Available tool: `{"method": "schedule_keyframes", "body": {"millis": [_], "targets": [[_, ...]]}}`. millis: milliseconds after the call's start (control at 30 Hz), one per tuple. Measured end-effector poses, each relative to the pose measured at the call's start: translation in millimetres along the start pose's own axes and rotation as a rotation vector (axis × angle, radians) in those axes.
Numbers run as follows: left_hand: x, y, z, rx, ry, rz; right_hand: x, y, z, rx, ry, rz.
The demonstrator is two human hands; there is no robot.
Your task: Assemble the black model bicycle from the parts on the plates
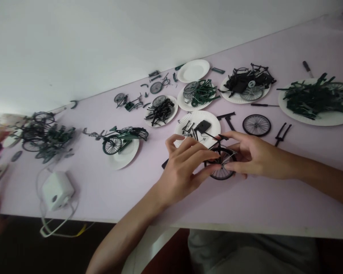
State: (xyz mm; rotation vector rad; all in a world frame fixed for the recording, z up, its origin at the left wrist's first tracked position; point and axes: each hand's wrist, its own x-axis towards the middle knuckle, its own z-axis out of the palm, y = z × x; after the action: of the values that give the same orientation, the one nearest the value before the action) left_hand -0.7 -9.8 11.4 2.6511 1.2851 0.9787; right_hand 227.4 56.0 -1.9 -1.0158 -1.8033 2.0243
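Lilac tabletop point(240, 207) — left hand point(185, 161), right hand point(253, 156) hold wheel point(222, 176) (black, spoked).

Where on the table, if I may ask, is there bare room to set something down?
Two patches look bare: between the white box and left forearm, and between the right forearm and table's front edge. Farther back, plates and loose parts crowd together.

Left grip point(184, 161) and right grip point(250, 154) pinch close together (thumbs point(238, 167) nearly touching).
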Motion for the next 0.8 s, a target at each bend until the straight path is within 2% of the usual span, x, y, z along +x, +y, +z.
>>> {"method": "schedule_keyframes", "body": {"millis": [200, 400, 567, 800], "targets": [[-0.5, 4.6, 7.5, 0.041, 0.000, 0.049, 0.0, -2.0, 0.2, 0.048, -0.049, 0.024], [-0.3, 0.6, 2.8, 0.032, 0.014, 0.030, -0.4, -4.8, -0.4, 0.041, -0.017, 0.022], [-2.0, 2.0, 7.9, 0.067, 0.010, 0.071, -1.1, -3.7, 1.9, 0.038, -0.017, 0.040], [-3.6, 1.2, 6.8, 0.026, 0.023, 0.043, 1.0, 3.3, -3.1, -0.013, -0.007, -0.009]]}}
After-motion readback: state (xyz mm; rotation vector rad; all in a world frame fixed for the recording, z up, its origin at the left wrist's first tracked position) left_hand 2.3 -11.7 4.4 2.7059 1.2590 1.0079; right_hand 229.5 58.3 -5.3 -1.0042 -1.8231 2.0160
